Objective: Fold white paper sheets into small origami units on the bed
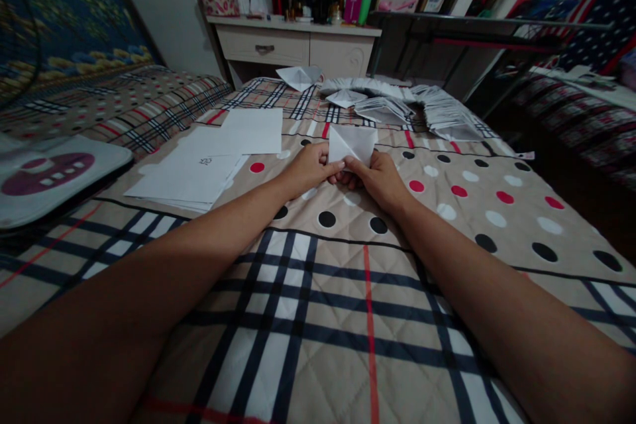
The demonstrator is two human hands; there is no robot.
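White folded paper [352, 140] is held over a patterned quilt [342, 258]: the left hand [312, 164] pinches its lower left, the right hand [383, 180] its lower right, 2 thumbs [360, 168] near its bottom edge. Loose sheets [191, 169] lie left; stacked papers [450, 112] lie beyond.

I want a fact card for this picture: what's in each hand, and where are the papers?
Left hand: holding one side of a folded paper
Right hand: holding the other side
Flat sheets: left of the hands, one with a small dark mark
More folded papers: beyond the hands
Underneath: a dotted, plaid bedspread
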